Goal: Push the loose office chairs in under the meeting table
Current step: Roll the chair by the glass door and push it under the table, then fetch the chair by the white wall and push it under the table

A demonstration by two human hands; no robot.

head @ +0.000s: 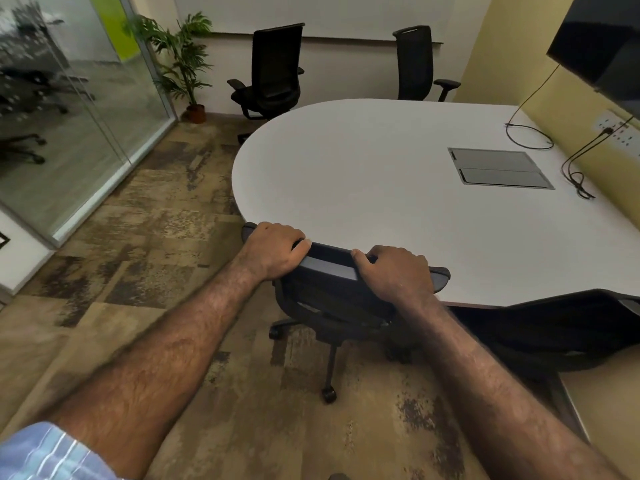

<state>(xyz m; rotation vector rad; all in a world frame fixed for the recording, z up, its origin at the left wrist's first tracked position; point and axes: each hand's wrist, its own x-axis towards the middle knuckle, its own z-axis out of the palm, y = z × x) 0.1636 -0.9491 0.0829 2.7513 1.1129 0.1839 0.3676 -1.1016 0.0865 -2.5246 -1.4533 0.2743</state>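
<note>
Presently the near chair (332,289) is gripped by the top edge of its backrest, its back close against the rounded near edge of the meeting table (363,174); its seat appears to be mostly tucked beneath the top, while its star base and castors are seen on the floor just behind. The left hand (273,249) is curled over the left part of the backrest rim, fingers wrapped forward and thumb behind; the right hand (398,270) is clamped likewise on the right part. A hold at both ends is probably chosen so that the chair can be steered straight and kept from swivelling while it is pushed. This chair is judged nearly home.

To its right, a second chair back (540,327) is seen low beside the table edge, apparently tucked in already. Two further chairs are left standing loose across the table: one (273,74) well clear of the far curve, near a potted plant (183,64), and another (415,64) just behind the far edge. These are judged still to be done.

Set into the tabletop is a grey cable hatch (498,168), and black cables (530,133) are trailed from the wall sockets (620,131). A dark screen (602,43) is mounted on the yellow wall, and a glass partition (69,116) stands at left. No brand, label or legible writing can be made out anywhere.
</note>
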